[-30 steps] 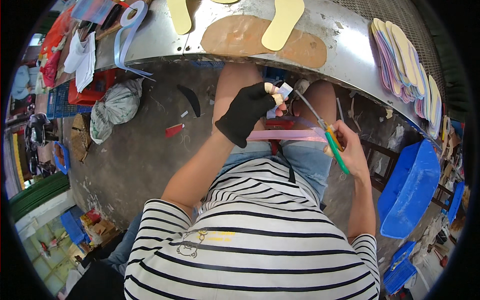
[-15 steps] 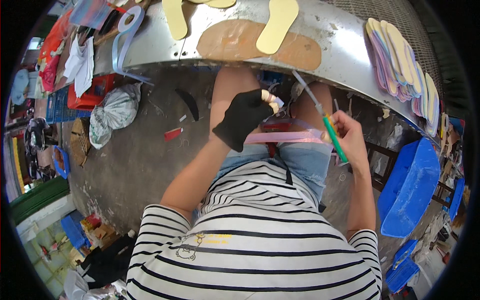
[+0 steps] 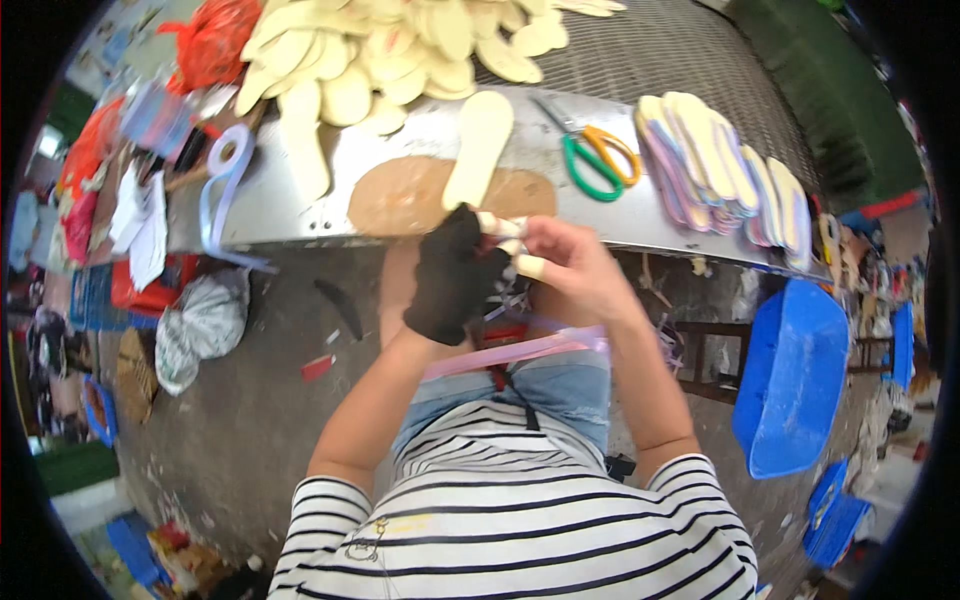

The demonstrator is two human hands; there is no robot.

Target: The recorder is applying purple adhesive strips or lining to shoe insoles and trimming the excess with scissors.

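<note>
Over the front edge of the metal table, my left hand (image 3: 445, 280), in a black fingerless glove, meets my bare right hand (image 3: 580, 270). The fingers of both are pinched together, with pale wraps on some fingertips. Whatever lies between them is too small and blurred to make out. Below the hands, a pink ribbon (image 3: 530, 350) stretches across my lap. Just beyond them a pale yellow insole (image 3: 482, 140) lies on a brown oval patch (image 3: 400, 195). To its right rest scissors (image 3: 592, 165) with one green and one orange handle, blades spread.
A heap of yellow insoles (image 3: 390, 45) covers the table's back. Stacked insoles with coloured edges (image 3: 695, 160) stand at the right. A roll of lilac ribbon (image 3: 232, 150) sits at the left. A blue tub (image 3: 795, 380) is on my right, a white sack (image 3: 205, 325) on my left.
The scissors have left my right hand and now lie on the table. My right hand has come over to my left one. My view has tilted up, showing more of the table.
</note>
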